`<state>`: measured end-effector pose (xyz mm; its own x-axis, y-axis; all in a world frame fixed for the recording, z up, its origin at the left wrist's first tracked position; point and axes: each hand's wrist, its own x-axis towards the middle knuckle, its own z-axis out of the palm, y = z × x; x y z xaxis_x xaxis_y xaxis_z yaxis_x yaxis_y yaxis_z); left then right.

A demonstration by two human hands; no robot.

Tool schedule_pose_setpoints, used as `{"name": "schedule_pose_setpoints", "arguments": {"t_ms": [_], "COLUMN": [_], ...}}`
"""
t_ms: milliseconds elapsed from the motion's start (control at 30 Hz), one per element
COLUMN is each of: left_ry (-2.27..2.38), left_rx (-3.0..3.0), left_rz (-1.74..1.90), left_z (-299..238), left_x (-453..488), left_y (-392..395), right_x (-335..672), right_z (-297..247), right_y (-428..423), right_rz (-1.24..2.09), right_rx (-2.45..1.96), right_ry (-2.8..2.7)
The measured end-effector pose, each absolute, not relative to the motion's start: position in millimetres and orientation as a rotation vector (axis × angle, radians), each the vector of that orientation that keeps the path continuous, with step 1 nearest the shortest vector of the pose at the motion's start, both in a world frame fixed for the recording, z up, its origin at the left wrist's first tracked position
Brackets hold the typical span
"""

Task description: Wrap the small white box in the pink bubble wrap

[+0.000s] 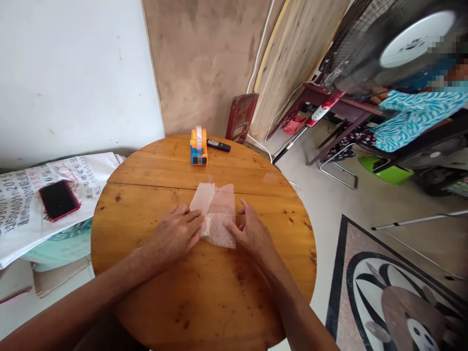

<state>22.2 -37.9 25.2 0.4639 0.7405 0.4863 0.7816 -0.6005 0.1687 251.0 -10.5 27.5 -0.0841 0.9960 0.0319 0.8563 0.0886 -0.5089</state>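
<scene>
A sheet of clear bubble wrap lies in the middle of a round wooden table, partly folded over a small pale object that I cannot make out. My left hand rests on the wrap's left edge, fingers curled and pressing down on the fold. My right hand lies on the wrap's right side with fingers stretched out flat on it.
An orange and blue tape dispenser and a small black remote sit at the table's far edge. A phone in a red case lies on printed sacks at the left. A red chair, a standing fan and a seated person are behind.
</scene>
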Motion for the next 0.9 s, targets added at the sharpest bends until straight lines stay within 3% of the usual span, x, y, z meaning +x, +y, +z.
{"name": "schedule_pose_setpoints", "arguments": {"t_ms": [267,633,900], "left_ry": [-1.343,-1.413,-1.402], "left_rx": [-2.691,-2.679,-2.704], "left_rz": [-0.902,-0.831,-0.792], "left_z": [21,25,25], "left_x": [18,22,23], "left_y": [-34,-36,-35], "right_x": [248,226,207], "right_z": [25,21,26], "right_y": [-17,-23,-23], "right_rz": [0.773,0.771,1.208], "right_rx": [-1.772,-1.644,-1.419], "right_ry": [-1.967,-1.872,-1.528]}}
